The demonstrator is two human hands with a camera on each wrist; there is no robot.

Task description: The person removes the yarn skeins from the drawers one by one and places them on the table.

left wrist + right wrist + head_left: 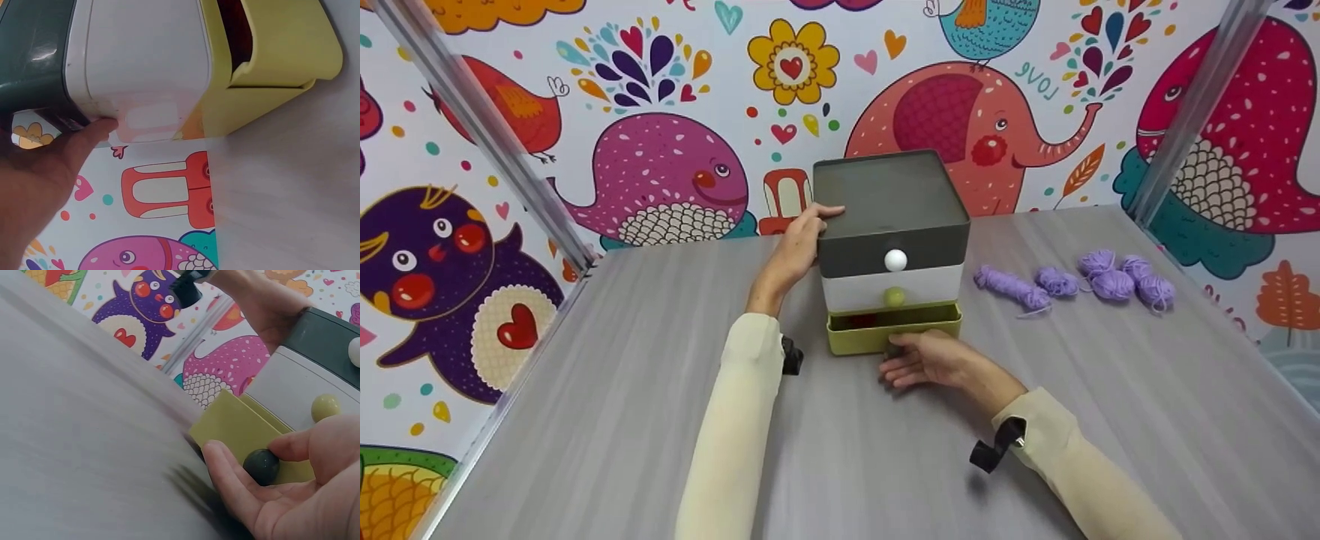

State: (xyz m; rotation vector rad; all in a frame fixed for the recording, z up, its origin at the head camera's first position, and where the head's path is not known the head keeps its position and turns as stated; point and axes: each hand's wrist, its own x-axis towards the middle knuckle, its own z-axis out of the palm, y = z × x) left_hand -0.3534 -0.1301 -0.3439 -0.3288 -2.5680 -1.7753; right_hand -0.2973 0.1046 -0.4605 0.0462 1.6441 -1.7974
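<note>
A stacked drawer unit (892,191) has a dark grey top tier, a white middle tier and a yellow-green bottom drawer (851,343), pulled partly out. Something dark red shows inside that drawer. My left hand (799,244) grips the unit's upper left side, one digit bent over the top edge and another against the white side (146,56). My right hand (934,360) holds the bottom drawer's dark round knob (261,467) between thumb and fingers. Above it are a green knob (894,297) on the white tier and a white knob (895,260) on the grey one.
Several bundles of purple yarn (1112,285) lie on the grey wood-grain table (660,420), right of the unit. A wall with cartoon animals stands behind, with metal posts (1204,112) at the back corners. Each sleeve cuff bears a black wrist device (996,444).
</note>
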